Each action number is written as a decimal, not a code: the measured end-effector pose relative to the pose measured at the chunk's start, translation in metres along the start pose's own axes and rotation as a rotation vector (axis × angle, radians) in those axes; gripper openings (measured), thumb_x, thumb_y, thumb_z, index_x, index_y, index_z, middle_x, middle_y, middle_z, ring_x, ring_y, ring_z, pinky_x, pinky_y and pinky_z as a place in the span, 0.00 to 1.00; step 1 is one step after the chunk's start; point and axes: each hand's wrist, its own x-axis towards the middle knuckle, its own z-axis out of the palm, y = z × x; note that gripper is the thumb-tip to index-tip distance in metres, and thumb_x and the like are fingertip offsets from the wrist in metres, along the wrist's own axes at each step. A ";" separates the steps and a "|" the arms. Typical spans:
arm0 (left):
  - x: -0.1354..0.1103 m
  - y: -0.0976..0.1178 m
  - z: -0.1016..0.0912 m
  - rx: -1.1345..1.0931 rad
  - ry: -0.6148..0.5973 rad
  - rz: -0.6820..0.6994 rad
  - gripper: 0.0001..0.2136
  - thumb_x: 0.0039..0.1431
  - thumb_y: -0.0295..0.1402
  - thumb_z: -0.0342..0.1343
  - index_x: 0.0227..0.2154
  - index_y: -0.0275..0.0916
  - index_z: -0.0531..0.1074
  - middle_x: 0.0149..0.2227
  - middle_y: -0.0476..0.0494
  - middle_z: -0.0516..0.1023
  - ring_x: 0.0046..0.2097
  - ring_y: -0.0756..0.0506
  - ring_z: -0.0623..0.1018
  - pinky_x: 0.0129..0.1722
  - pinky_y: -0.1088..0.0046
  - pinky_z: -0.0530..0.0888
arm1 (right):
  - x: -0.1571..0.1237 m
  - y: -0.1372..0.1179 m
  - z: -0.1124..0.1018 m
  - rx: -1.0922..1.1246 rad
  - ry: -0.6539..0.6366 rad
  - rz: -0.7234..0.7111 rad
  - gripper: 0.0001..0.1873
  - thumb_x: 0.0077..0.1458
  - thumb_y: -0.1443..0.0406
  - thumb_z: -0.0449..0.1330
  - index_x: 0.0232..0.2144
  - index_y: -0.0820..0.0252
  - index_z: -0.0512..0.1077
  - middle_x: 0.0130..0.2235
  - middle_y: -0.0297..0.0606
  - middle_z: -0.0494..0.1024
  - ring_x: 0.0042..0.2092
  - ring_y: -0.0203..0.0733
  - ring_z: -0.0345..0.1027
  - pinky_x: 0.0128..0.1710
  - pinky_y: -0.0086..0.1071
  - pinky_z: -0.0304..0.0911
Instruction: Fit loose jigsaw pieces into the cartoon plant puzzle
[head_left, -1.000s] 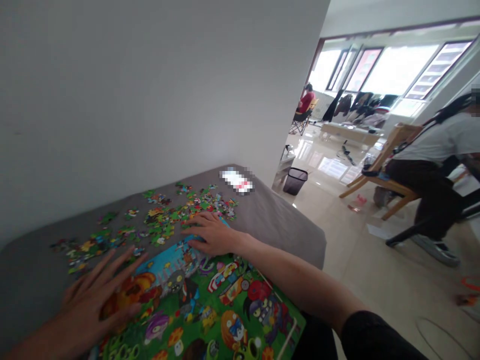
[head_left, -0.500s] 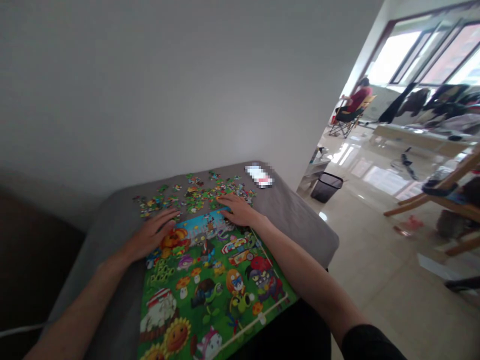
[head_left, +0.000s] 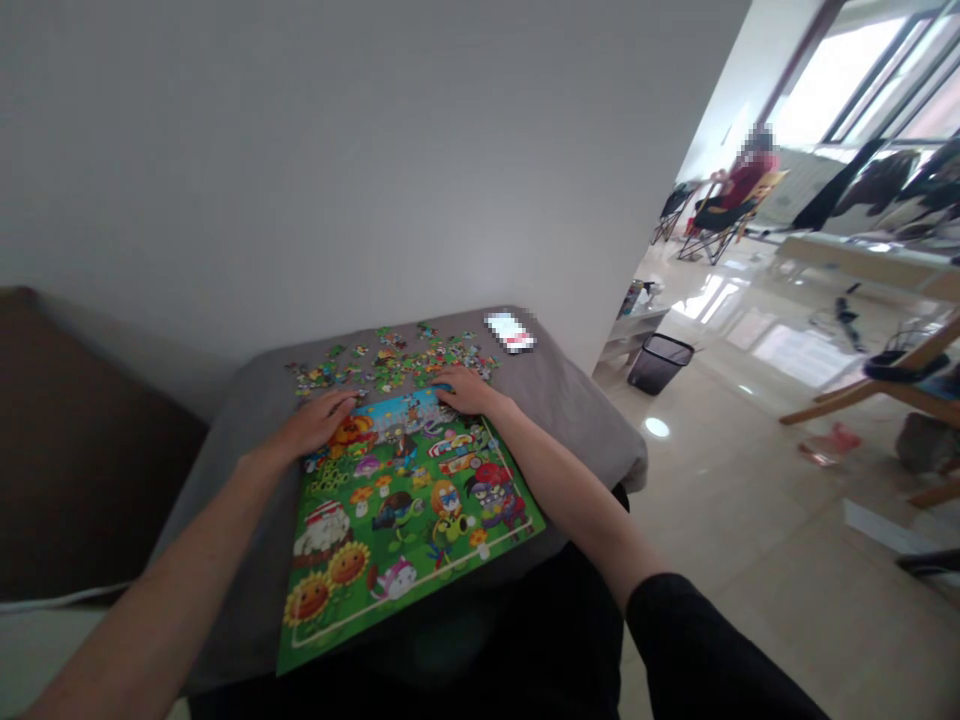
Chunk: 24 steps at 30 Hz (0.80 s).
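Observation:
A colourful cartoon picture sheet (head_left: 420, 455), green with a blue top strip, lies on a grey cloth-covered surface (head_left: 577, 415). My left hand (head_left: 319, 422) rests at the sheet's upper left corner, fingers stretched out toward the loose pieces. At the upper right corner lies my right hand (head_left: 466, 388), palm down with its fingers extended over the sheet's top edge. Just beyond both fingertips, several jigsaw pieces (head_left: 391, 372) are scattered in a loose band. The undersides of both hands are hidden.
A phone (head_left: 510, 332) lies at the back right of the surface, against a plain wall (head_left: 337, 170). To the right, a dark waste bin (head_left: 658, 362) stands on the shiny floor. Farther off, a person (head_left: 750, 180) sits in a folding chair near windows.
The view has shifted, bringing the sheet's bottom edge into sight. My left fingers look slightly more drawn in; both hands stay at the sheet's upper corners.

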 end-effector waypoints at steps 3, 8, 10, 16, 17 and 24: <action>0.005 0.008 -0.007 0.033 -0.030 -0.035 0.19 0.74 0.43 0.64 0.60 0.39 0.76 0.62 0.37 0.78 0.58 0.36 0.81 0.57 0.49 0.82 | -0.001 -0.002 -0.002 -0.013 0.021 0.011 0.18 0.72 0.67 0.62 0.60 0.58 0.82 0.64 0.47 0.82 0.69 0.51 0.72 0.72 0.44 0.60; 0.011 0.021 -0.016 0.082 -0.062 -0.085 0.18 0.74 0.43 0.63 0.60 0.40 0.76 0.61 0.37 0.78 0.57 0.37 0.81 0.57 0.51 0.82 | -0.005 0.000 -0.003 -0.041 0.092 0.101 0.21 0.73 0.65 0.61 0.64 0.52 0.79 0.69 0.44 0.78 0.72 0.53 0.67 0.73 0.51 0.59; 0.012 0.024 -0.017 0.093 -0.067 -0.098 0.19 0.74 0.43 0.64 0.60 0.40 0.76 0.61 0.37 0.78 0.57 0.37 0.81 0.57 0.51 0.82 | -0.006 0.005 -0.003 -0.052 0.124 0.152 0.22 0.74 0.66 0.57 0.65 0.51 0.78 0.69 0.45 0.77 0.72 0.54 0.65 0.74 0.56 0.58; 0.011 0.023 -0.014 0.082 -0.083 -0.084 0.18 0.74 0.43 0.64 0.60 0.40 0.76 0.61 0.37 0.78 0.57 0.37 0.81 0.57 0.51 0.82 | -0.008 0.029 -0.014 -0.071 0.190 0.286 0.30 0.72 0.71 0.50 0.70 0.57 0.72 0.71 0.50 0.74 0.74 0.57 0.61 0.73 0.53 0.59; 0.011 0.022 -0.014 0.076 -0.083 -0.076 0.18 0.74 0.43 0.63 0.60 0.40 0.76 0.62 0.37 0.78 0.57 0.37 0.81 0.57 0.51 0.82 | -0.009 0.033 -0.015 -0.075 0.193 0.305 0.31 0.71 0.72 0.50 0.72 0.57 0.71 0.71 0.50 0.74 0.73 0.57 0.61 0.73 0.53 0.59; 0.014 0.008 -0.014 0.053 -0.088 -0.016 0.17 0.74 0.43 0.63 0.59 0.41 0.77 0.62 0.37 0.78 0.58 0.37 0.81 0.58 0.51 0.82 | -0.012 0.046 -0.016 -0.066 0.140 0.346 0.29 0.71 0.70 0.52 0.70 0.59 0.73 0.70 0.51 0.75 0.72 0.59 0.64 0.72 0.52 0.58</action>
